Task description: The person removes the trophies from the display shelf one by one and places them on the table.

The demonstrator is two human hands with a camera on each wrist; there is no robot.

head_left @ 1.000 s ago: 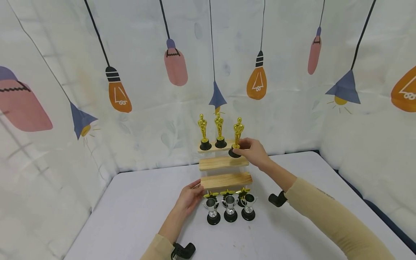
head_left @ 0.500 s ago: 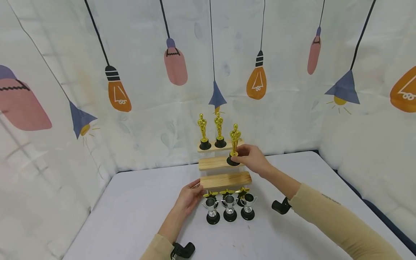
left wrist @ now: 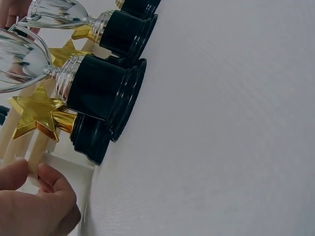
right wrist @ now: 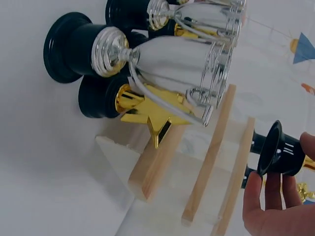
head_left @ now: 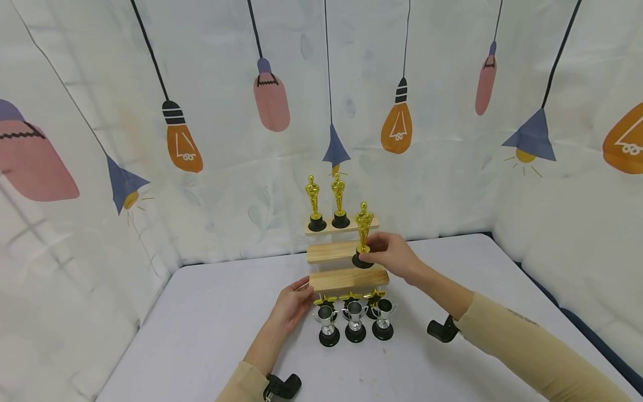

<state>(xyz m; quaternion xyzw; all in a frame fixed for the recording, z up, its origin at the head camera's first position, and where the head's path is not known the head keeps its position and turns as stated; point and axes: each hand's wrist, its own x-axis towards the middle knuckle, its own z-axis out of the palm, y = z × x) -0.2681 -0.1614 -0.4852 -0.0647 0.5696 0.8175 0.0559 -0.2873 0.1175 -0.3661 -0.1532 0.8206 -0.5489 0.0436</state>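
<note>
My right hand (head_left: 397, 257) holds a gold figurine trophy (head_left: 364, 223) by its round black base, upright in front of the tiered wooden stand. In the right wrist view the fingers (right wrist: 273, 191) curl around that base, whose hollow underside shows; the base is off the boards. My left hand (head_left: 293, 306) pinches the left end of the lowest board (head_left: 346, 281) between thumb and finger, as the left wrist view shows. Above it are the middle board (head_left: 329, 253) and the top board (head_left: 373, 223). Two more figurine trophies (head_left: 339, 195) stand on the top board, left and centre.
Three silver cup trophies (head_left: 355, 314) stand in a row on the white tabletop (head_left: 216, 312) before the stand. Close behind them are three gold star trophies (right wrist: 157, 110), partly hidden by the cups. A patterned cloth wall (head_left: 241, 184) rises behind the table.
My right hand has brought the figurine trophy down from the top board's right end, past the middle board, to just above the lowest board. The left hand stays in place.
</note>
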